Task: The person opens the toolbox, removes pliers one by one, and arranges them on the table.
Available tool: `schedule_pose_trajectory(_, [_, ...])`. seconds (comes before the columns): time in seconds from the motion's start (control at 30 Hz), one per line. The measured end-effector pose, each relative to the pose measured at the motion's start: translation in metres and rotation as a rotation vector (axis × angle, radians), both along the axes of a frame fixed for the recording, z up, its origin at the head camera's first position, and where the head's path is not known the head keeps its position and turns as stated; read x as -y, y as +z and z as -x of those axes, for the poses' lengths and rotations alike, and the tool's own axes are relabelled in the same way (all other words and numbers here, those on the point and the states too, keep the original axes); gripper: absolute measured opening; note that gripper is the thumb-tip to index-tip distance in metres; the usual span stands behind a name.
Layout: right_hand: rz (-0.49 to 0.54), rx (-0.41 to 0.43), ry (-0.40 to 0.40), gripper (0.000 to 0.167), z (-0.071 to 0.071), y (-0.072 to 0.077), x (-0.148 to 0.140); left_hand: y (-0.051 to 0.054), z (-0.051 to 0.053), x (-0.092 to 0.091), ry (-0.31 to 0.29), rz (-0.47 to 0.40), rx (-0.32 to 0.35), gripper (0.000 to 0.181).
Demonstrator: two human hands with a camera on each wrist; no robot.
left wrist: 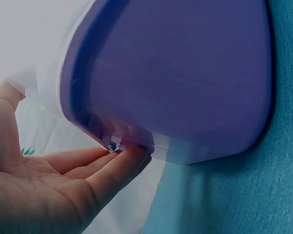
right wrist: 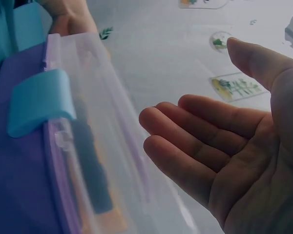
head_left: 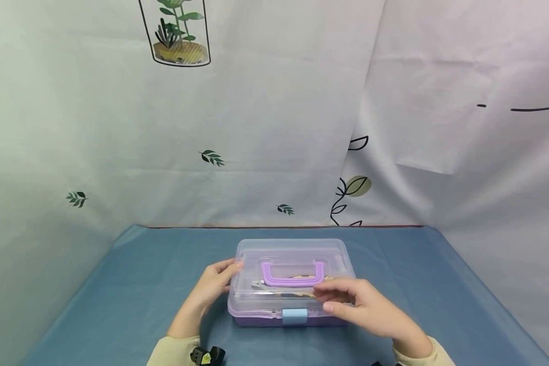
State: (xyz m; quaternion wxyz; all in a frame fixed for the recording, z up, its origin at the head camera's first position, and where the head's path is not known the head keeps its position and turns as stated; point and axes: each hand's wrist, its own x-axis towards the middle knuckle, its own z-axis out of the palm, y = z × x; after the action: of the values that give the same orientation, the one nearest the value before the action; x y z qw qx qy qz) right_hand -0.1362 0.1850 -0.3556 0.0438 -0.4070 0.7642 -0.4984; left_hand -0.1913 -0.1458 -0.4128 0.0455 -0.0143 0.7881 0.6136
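A purple box with a clear lid [head_left: 297, 246] sits on the blue cloth, its purple handle [head_left: 294, 281] lying flat and a light blue latch [head_left: 295, 316] at the front. My left hand [head_left: 210, 285] holds the box's left side, thumb on the lid's edge; in the left wrist view its fingers [left wrist: 122, 163] reach against the purple side wall [left wrist: 180, 73]. My right hand [head_left: 370, 310] hovers over the lid's right front part. The right wrist view shows that hand [right wrist: 224, 141] with relaxed fingers and nothing in them, beside the closed latch [right wrist: 41, 102]. Tools show blurred through the lid.
Blue cloth [head_left: 132, 284] covers the table around the box. A pale curtain [head_left: 279, 112] with printed leaves and plants hangs behind it and along both sides. Dark devices sit at both wrists.
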Motion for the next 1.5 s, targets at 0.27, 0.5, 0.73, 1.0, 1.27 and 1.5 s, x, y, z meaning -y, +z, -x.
schedule_pose_trajectory(0.27, [-0.012,0.195,0.075,0.033,0.000,-0.009,0.008,0.000,0.000,-0.001,0.012,-0.013,0.003,0.071])
schedule_pose_trajectory(0.5, [0.026,0.373,0.073,0.036,-0.004,-0.021,0.010,-0.001,-0.001,-0.001,0.010,-0.021,0.011,0.070])
schedule_pose_trajectory(0.73, [0.024,0.520,0.042,0.038,-0.009,-0.035,0.010,-0.001,0.000,-0.001,0.015,-0.024,0.016,0.071])
schedule_pose_trajectory(1.0, [0.008,0.692,-0.044,0.046,-0.011,-0.050,0.012,0.000,0.000,-0.001,0.015,-0.025,0.019,0.073])
schedule_pose_trajectory(1.27, [-0.009,0.816,-0.109,0.051,-0.011,-0.061,0.016,-0.002,0.001,-0.001,0.017,-0.030,0.017,0.071])
schedule_pose_trajectory(1.5, [0.023,0.986,-0.106,0.061,-0.012,-0.070,0.023,-0.001,0.001,-0.001,0.016,-0.028,0.014,0.073])
